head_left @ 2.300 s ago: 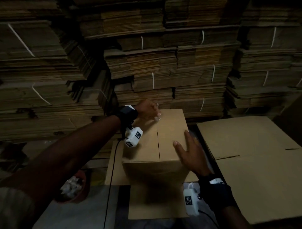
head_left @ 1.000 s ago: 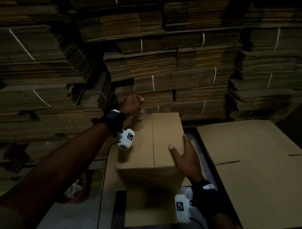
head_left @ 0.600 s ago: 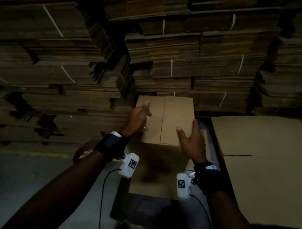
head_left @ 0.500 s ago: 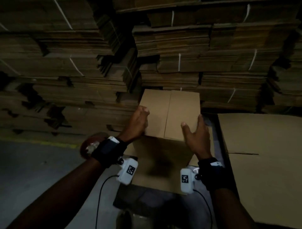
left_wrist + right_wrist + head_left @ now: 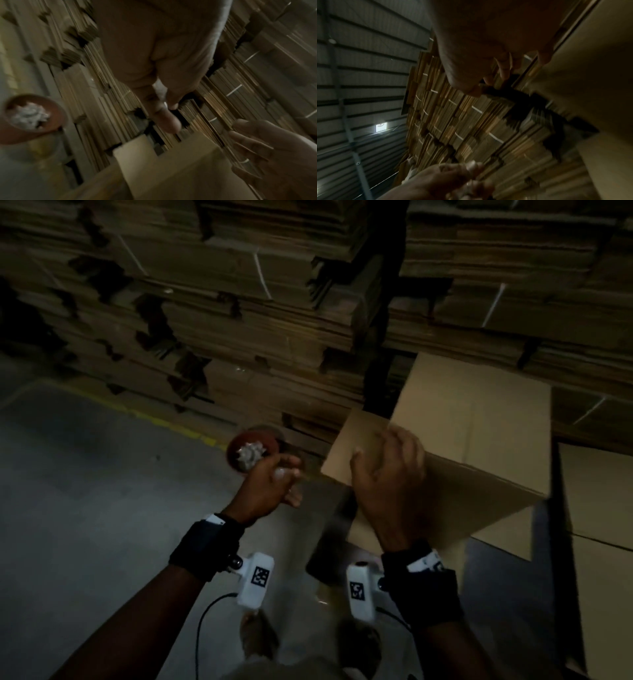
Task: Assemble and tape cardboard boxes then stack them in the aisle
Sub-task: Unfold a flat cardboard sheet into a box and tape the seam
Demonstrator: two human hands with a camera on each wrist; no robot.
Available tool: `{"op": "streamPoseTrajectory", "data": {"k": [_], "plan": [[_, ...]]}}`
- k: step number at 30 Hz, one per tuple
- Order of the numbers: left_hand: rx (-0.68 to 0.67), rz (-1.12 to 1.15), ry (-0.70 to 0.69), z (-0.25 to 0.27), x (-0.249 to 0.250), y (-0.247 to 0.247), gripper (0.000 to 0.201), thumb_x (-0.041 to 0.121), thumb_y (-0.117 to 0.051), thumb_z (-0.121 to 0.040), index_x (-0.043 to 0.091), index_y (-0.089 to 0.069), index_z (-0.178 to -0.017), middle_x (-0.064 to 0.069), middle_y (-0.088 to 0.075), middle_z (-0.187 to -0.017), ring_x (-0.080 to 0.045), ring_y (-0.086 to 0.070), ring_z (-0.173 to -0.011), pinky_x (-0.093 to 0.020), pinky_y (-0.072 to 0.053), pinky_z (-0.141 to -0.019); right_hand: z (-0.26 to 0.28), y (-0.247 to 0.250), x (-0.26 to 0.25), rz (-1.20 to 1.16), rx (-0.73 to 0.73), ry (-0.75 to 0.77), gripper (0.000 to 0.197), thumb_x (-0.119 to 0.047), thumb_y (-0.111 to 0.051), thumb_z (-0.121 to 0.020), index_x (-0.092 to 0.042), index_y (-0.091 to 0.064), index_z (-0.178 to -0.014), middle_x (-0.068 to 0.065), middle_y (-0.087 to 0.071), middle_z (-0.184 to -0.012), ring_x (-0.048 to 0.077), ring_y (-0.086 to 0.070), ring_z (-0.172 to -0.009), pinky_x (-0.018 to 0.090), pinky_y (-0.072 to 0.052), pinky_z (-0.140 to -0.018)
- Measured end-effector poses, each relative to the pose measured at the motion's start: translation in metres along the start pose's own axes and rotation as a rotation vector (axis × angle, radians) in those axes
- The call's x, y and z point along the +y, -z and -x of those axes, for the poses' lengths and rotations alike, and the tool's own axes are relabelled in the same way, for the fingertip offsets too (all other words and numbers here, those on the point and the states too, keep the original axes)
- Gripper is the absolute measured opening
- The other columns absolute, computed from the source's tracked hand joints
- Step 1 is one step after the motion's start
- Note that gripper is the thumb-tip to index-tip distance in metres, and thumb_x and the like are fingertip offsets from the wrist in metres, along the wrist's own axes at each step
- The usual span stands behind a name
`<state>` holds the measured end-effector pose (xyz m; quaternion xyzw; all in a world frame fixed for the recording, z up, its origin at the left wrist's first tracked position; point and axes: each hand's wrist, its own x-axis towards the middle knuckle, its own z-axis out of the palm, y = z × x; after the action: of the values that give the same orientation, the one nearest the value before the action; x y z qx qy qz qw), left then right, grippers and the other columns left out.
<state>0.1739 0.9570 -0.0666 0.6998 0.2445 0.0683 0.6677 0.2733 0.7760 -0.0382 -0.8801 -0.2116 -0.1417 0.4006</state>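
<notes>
The brown cardboard box with its flaps closed stands at right centre, turned corner-on and tilted. My right hand lies over its near left corner, fingers against the cardboard; the left wrist view shows those fingers fairly straight beside the box. My left hand is off the box, left of it, pinching a small whitish scrap that looks like tape, seen between thumb and finger as the scrap. The left hand hovers just in front of a red bin.
The red bin holds crumpled white scraps and sits on the grey floor by a yellow line. Strapped stacks of flat cardboard wall off the back. Flat cardboard sheets lie at the right.
The view swung left. My left hand came off the box and moved left to the red bin with the scrap. My right hand shifted from the box's right side to its near left corner.
</notes>
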Motion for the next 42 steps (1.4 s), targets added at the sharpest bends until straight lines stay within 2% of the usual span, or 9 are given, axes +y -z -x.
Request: {"op": "streamPoseTrajectory", "data": {"k": [3,8,13,17,20,26,32,39,42], "plan": [[0.119,-0.068,0.058,0.013,-0.025,0.064,0.029,0.024,-0.059,-0.101,-0.004,-0.063,-0.096,-0.019,-0.066,-0.071,-0.027,-0.056,-0.04,-0.026,-0.042,-0.037,0.02,-0.06,-0.033,-0.043,-0.137,0.014,0.045,-0.042,-0.056,-0.09,-0.013,-0.066,-0.122,0.013,-0.06,-0.131,0.034,-0.051,-0.125,0.055,-0.047,-0.098],[0.379,-0.164,0.065,0.026,-0.061,0.153,0.054,0.042,-0.046,-0.106,0.005,-0.06,-0.069,0.006,-0.048,-0.045,-0.011,-0.045,-0.04,-0.02,-0.034,-0.04,0.039,-0.143,-0.075,-0.069,-0.292,0.036,0.04,-0.036,-0.062,-0.087,-0.012,-0.068,-0.118,0.012,-0.06,-0.131,0.032,-0.05,-0.125,0.051,-0.046,-0.099],[0.221,0.024,0.228,-0.006,-0.078,0.204,0.023,0.031,-0.047,-0.086,0.016,-0.064,-0.086,0.004,-0.056,-0.066,-0.016,-0.046,-0.059,-0.025,-0.04,-0.054,0.033,-0.203,-0.098,-0.111,-0.396,0.014,0.05,-0.046,-0.052,-0.087,-0.012,-0.068,-0.12,0.014,-0.061,-0.129,0.034,-0.05,-0.125,0.047,-0.043,-0.102],[0.161,-0.097,0.14,-0.052,-0.086,0.225,0.015,0.023,-0.058,-0.089,0.015,-0.064,-0.1,-0.003,-0.062,-0.082,-0.016,-0.061,-0.071,-0.036,-0.055,-0.07,0.008,-0.242,-0.096,-0.11,-0.436,-0.025,0.043,-0.038,-0.056,-0.087,-0.011,-0.069,-0.118,0.016,-0.062,-0.127,0.036,-0.052,-0.122,0.047,-0.043,-0.102],[0.158,-0.149,0.142,-0.099,-0.098,0.236,0.031,0.001,-0.068,-0.089,0.014,-0.058,-0.115,0.001,-0.06,-0.085,-0.015,-0.06,-0.075,-0.033,-0.053,-0.074,-0.02,-0.277,-0.084,-0.076,-0.468,-0.046,0.04,-0.037,-0.057,-0.087,-0.011,-0.07,-0.115,0.014,-0.064,-0.125,0.035,-0.055,-0.12,0.044,-0.043,-0.1],[0.154,-0.329,0.194,-0.223,-0.136,0.264,0.033,0.045,-0.075,-0.067,0.021,-0.069,-0.089,-0.001,-0.071,-0.083,-0.019,-0.067,-0.081,-0.032,-0.051,-0.075,-0.078,-0.372,-0.047,-0.051,-0.509,-0.112,0.039,-0.035,-0.055,-0.088,-0.009,-0.071,-0.112,0.015,-0.066,-0.121,0.035,-0.058,-0.114,0.042,-0.046,-0.097],[0.091,-0.429,0.146,-0.32,-0.163,0.283,0.04,0.002,-0.072,-0.086,0.001,-0.066,-0.125,-0.021,-0.07,-0.118,-0.03,-0.067,-0.108,-0.03,-0.05,-0.084,-0.118,-0.453,-0.032,-0.071,-0.626,-0.139,0.02,-0.017,-0.067,-0.091,-0.008,-0.073,-0.108,0.016,-0.066,-0.116,0.034,-0.057,-0.113,0.039,-0.047,-0.093],[0.045,-0.501,0.128,-0.411,-0.224,0.3,0.057,0.012,-0.077,-0.087,0.005,-0.054,-0.139,-0.021,-0.065,-0.125,-0.033,-0.062,-0.114,-0.024,-0.042,-0.088,-0.142,-0.537,0.006,-0.084,-0.623,-0.196,0.032,-0.037,-0.052,-0.087,-0.014,-0.071,-0.099,0.011,-0.068,-0.106,0.031,-0.063,-0.099,0.043,-0.054,-0.083],[-0.027,-0.561,0.123,-0.455,-0.269,0.305,0.056,0.02,-0.071,-0.094,0.004,-0.051,-0.143,-0.023,-0.063,-0.131,-0.037,-0.059,-0.121,-0.037,-0.047,-0.1,-0.143,-0.588,0.033,-0.073,-0.604,-0.207,0.037,-0.033,-0.051,-0.087,-0.008,-0.073,-0.1,0.014,-0.069,-0.11,0.032,-0.063,-0.102,0.04,-0.053,-0.087]]}}
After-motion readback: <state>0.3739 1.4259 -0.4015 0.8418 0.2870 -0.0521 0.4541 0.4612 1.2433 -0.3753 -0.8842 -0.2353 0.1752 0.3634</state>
